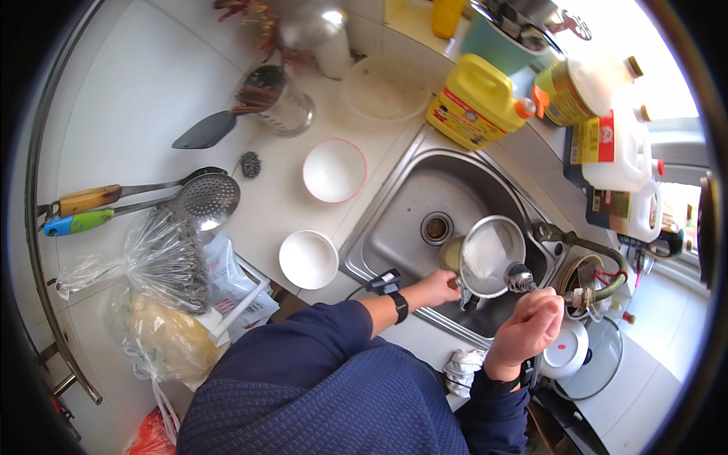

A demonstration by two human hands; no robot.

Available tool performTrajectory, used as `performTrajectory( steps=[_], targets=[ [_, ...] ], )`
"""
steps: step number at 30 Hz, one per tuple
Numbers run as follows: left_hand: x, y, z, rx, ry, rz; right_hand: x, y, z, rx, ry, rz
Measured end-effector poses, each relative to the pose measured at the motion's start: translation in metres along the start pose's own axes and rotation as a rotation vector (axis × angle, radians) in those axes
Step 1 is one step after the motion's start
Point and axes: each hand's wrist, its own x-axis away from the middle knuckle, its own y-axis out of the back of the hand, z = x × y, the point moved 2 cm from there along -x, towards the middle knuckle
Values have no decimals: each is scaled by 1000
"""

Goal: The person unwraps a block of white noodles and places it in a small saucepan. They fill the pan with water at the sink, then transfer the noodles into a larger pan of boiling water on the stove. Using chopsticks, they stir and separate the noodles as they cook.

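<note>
The left hand (438, 287) grips a metal pot (491, 255) tilted over the sink (394, 220), keeping drips inside; the right hand (531, 327) closes on the tap (576, 262), near right.

Both hands at strainer (491, 256) over sink (394, 220)

A home kitchen. A stainless steel sink (425, 205) with a drain and a faucet (588, 254) is set into a pale countertop (273, 205). Around it stand white bowls (334, 170), a yellow oil jug (474, 102), sauce bottles (622, 163) and a utensil holder (277, 98); a skimmer (206, 199) and ladles hang on the tiled wall (121, 98).
</note>
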Motion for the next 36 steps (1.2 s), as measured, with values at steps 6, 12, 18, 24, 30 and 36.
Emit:
performTrajectory(
  steps=[6, 12, 18, 24, 30, 36],
  targets=[
    [-9, -14, 5, 78, -48, 25, -14, -151, 24, 108, 119, 447],
    [1, -9, -4, 109, -9, 104, -26, -281, 11, 168, 37, 788],
    [21, 26, -11, 82, 78, 112, -32, -356, -3, 128, 161, 723],
    [19, 43, -16, 70, 96, 121, -39, -389, -22, 172, 262, 785],
    [25, 52, -16, 60, 106, 130, -43, -393, -12, 238, 463, 704],
    [22, 49, -12, 22, 67, 132, -55, -357, 58, -71, 453, 410]
  ],
)
